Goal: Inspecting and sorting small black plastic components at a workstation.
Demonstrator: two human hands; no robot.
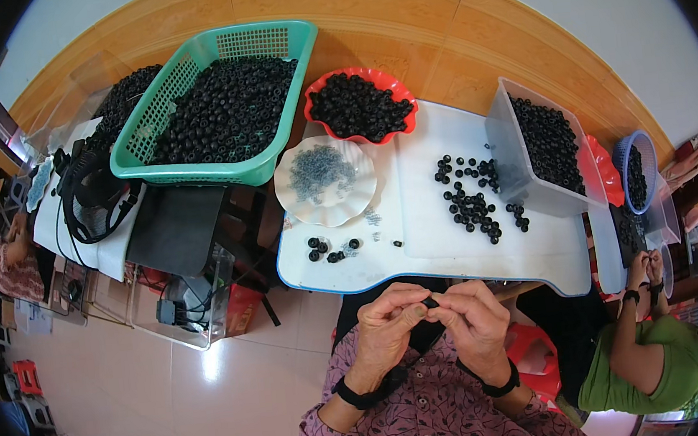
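My left hand [383, 332] and my right hand [475, 323] meet in front of my chest, just off the near edge of the white table [386, 252]. Between their fingertips they pinch a small round black part [430, 302], mostly covered by the fingers. A few similar black parts [314, 249] lie on the table ahead of my hands, beside some small clear pieces [350, 251]. A white scalloped plate [290, 203] holds a heap of tiny clear pieces [319, 173]. Farther right, many loose black parts [472, 209] are spread over the tabletop.
A green basket [256, 173] and a red scalloped bowl [414, 121], both full of black parts, stand at the back. A clear bin [514, 164] of them is at right. A co-worker in a green shirt [648, 361] sits at right; another person [10, 259] is far left.
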